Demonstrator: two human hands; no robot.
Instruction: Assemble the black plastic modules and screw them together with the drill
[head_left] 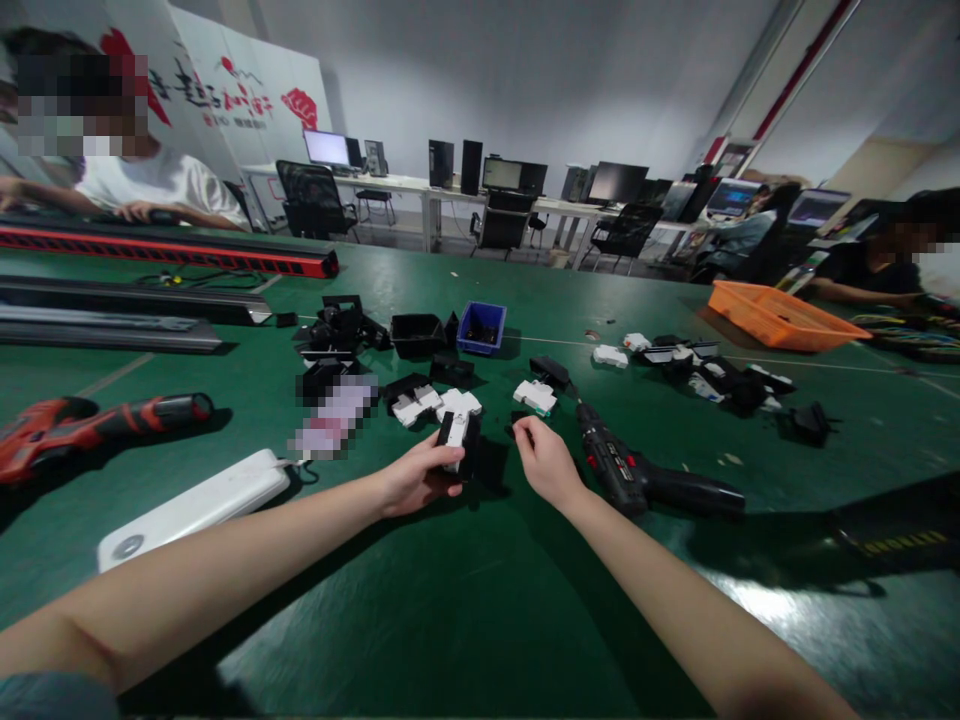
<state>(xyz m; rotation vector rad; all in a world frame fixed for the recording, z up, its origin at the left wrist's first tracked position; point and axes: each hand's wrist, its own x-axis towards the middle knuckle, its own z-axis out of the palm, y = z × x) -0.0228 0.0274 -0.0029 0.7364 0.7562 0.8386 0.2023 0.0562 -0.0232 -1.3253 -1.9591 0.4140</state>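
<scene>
My left hand (415, 477) is closed around a black-and-white plastic part (459, 440) held just above the green table (465, 610). My right hand (546, 462) hovers beside it, fingers curled and pinched on something too small to make out. A black power screwdriver (645, 478) lies just right of my right hand, tip pointing toward the parts. Similar white and black parts (534, 396) lie ahead of both hands.
A small blue bin (481, 327) and a black bin (417, 334) stand beyond the parts. A red drill (82, 425) and a white power bank (191, 505) lie at left, an orange tray (776, 316) at right. Other people sit at the far left and right edges.
</scene>
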